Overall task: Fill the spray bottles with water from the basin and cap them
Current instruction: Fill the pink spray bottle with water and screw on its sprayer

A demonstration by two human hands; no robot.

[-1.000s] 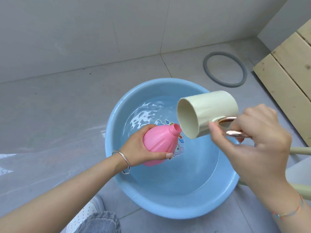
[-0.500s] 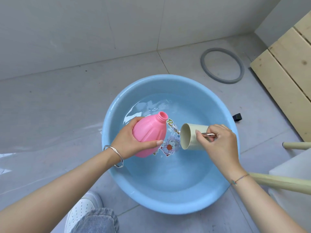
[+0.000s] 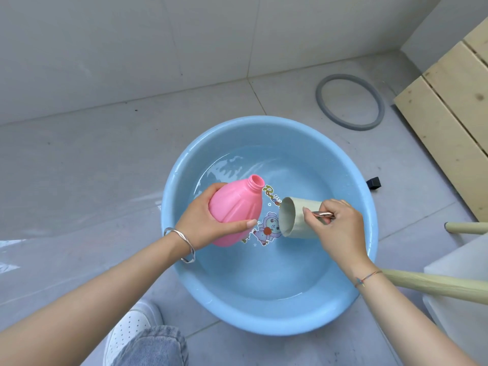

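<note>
A round blue basin [image 3: 179,262] with shallow water sits on the grey tiled floor. My left hand [image 3: 203,220] grips a pink uncapped spray bottle [image 3: 235,210] over the water, its open neck tilted up and away. My right hand [image 3: 335,228] holds a beige cup [image 3: 295,219] by its copper handle. The cup lies on its side low in the basin, mouth facing the bottle, just right of it. No spray cap is in view.
A grey rubber ring [image 3: 350,101] lies on the floor behind the basin. Pale wooden planks [image 3: 449,109] stand at the right. A small black object [image 3: 373,182] sits by the basin's right rim. Wooden furniture legs [image 3: 433,285] and a white seat [image 3: 459,281] are near right. My shoe [image 3: 132,328] is below.
The cup has come down from above the bottle's neck into the basin, lying on its side. The bottle has tilted more upright and shifted slightly left.
</note>
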